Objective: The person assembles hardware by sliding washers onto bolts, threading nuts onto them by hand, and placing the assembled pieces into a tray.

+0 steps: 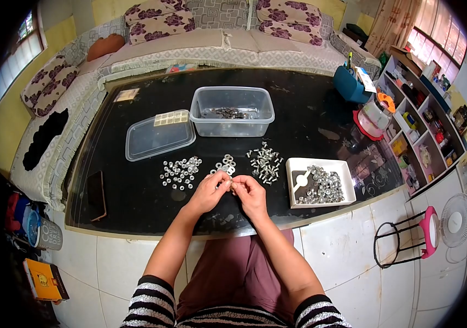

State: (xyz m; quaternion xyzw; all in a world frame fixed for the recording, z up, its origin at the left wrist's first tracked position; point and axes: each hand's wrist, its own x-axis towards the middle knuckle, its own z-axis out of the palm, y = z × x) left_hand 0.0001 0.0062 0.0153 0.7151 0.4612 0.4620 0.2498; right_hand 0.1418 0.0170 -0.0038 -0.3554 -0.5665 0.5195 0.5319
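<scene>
My left hand [210, 192] and my right hand [250, 195] meet over the near part of the dark table, fingertips pinched together around something too small to make out. Just beyond them lies a small group of washers [227, 163]. A pile of nuts [180, 173] spreads to the left of my left hand. Beyond my right hand, slightly to the right, is a pile of screws [266, 162]. Farther right, a white box [322, 205] holds many shiny metal pieces [327, 187] and a pale flat piece.
A clear plastic tub [232, 129] with dark small parts stands mid-table, its lid [159, 141] lying to the left. A phone [97, 195] lies at the left edge. A teal holder [352, 85] and a jar [374, 116] stand at the right. A stool [429, 232] is beside the table.
</scene>
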